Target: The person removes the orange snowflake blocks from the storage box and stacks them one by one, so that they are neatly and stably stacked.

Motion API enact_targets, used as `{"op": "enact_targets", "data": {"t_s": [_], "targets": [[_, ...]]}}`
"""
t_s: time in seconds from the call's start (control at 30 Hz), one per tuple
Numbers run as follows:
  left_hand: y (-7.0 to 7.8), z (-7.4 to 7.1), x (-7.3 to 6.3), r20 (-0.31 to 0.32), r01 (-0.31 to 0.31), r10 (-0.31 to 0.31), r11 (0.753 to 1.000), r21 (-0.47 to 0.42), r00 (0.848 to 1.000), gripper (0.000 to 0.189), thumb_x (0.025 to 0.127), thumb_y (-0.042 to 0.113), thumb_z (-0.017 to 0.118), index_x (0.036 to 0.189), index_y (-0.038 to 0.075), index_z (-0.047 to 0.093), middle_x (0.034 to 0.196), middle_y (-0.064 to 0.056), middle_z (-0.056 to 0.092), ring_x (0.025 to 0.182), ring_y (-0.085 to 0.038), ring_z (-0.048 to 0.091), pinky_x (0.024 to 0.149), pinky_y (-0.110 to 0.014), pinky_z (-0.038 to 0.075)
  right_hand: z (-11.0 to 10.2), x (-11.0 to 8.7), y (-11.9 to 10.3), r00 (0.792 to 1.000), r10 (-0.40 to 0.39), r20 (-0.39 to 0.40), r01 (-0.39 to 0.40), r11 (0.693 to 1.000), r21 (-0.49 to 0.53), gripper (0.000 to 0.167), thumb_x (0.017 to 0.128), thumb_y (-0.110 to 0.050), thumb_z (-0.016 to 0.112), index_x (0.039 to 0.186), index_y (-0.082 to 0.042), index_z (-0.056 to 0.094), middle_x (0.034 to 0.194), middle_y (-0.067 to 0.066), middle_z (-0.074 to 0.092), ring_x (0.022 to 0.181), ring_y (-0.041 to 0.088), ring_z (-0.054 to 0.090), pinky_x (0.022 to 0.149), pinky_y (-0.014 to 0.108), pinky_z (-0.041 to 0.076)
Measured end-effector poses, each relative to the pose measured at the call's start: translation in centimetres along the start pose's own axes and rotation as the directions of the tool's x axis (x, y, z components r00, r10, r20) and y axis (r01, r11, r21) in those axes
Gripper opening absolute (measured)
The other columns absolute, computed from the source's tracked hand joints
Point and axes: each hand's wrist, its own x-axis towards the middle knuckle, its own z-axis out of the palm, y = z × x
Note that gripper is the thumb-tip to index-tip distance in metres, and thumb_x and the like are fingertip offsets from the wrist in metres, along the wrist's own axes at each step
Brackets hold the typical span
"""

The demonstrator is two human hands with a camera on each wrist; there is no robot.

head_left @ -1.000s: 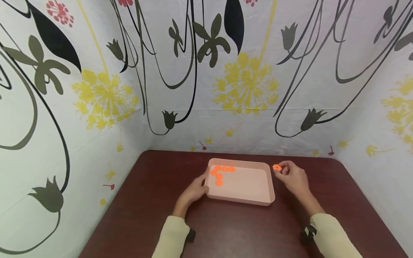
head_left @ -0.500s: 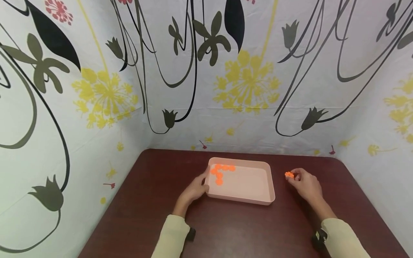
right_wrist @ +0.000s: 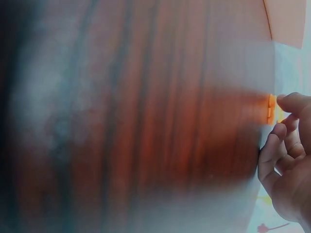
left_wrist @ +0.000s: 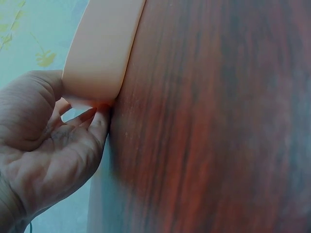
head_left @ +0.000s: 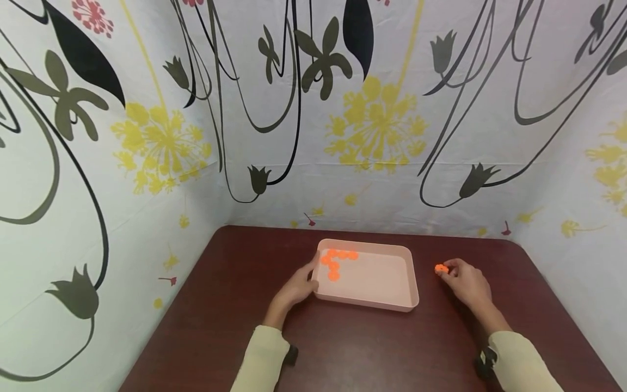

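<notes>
A pale pink tray (head_left: 377, 277) lies on the table, with several orange flower-shaped pieces (head_left: 333, 276) along its left and far-left part. My left hand (head_left: 295, 286) grips the tray's left side; in the left wrist view its thumb lies against the outer wall (left_wrist: 99, 53) and the fingers bend in at the corner. To the right of the tray, my right hand (head_left: 467, 282) pinches a single orange flower-shaped piece (head_left: 442, 269) between thumb and finger. The right wrist view shows this orange piece (right_wrist: 271, 109) edge-on, close above the tabletop; whether it touches the table I cannot tell.
The dark reddish-brown table (head_left: 338, 354) has rounded far corners. White fabric (head_left: 294, 201) with printed flowers hangs close behind it and on both sides. A black strap device (head_left: 485, 362) sits at the right wrist, another (head_left: 291, 355) at the left.
My right hand has moved right and slightly nearer, away from the tray, carrying the orange flower-shaped piece; over the last half second it barely moves. The left hand and tray stay in place.
</notes>
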Motion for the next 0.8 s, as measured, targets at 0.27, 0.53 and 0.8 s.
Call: {"op": "enact_targets", "data": {"t_s": [0.27, 0.53, 0.8], "targets": [[0.06, 0.01, -0.05, 0.012, -0.031, 0.031, 0.999, -0.035, 0.999, 0.091, 0.09, -0.001, 0.052, 0.171, 0.025, 0.018, 0.176, 0.0, 0.029, 0.139, -0.026, 0.045, 0.099, -0.041, 0.041, 0.11, -0.02, 0.19, 1.0, 0.009, 0.005, -0.009, 1.0, 0.004, 0.048, 0.098, -0.031, 0.072, 0.128, 0.005, 0.063, 0.08, 0.008, 0.065, 0.063, 0.019, 0.053, 0.055, 0.033, 0.038], [0.1, -0.04, -0.08, -0.003, 0.001, -0.001, 1.0, -0.009, 1.0, 0.091, 0.09, 0.0, 0.053, 0.17, 0.027, 0.02, 0.176, -0.001, 0.029, 0.144, -0.024, 0.043, 0.107, -0.044, 0.039, 0.19, 0.04, 0.28, 1.0, 0.002, 0.005, -0.002, 1.0, -0.004, 0.048, 0.097, -0.03, 0.072, 0.129, 0.005, 0.064, 0.081, 0.008, 0.067, 0.064, 0.019, 0.054, 0.055, 0.033, 0.038], [-0.01, -0.12, -0.11, 0.02, -0.042, 0.042, 0.998, -0.036, 0.999, 0.091, 0.09, -0.002, 0.052, 0.171, 0.024, 0.018, 0.176, -0.002, 0.028, 0.14, -0.026, 0.046, 0.099, -0.039, 0.043, 0.0, 0.05, -0.06, 1.0, -0.027, -0.008, 0.027, 1.0, -0.011, 0.057, 0.097, -0.032, 0.072, 0.137, 0.006, 0.06, 0.081, 0.006, 0.067, 0.065, 0.018, 0.054, 0.057, 0.032, 0.038]]}}
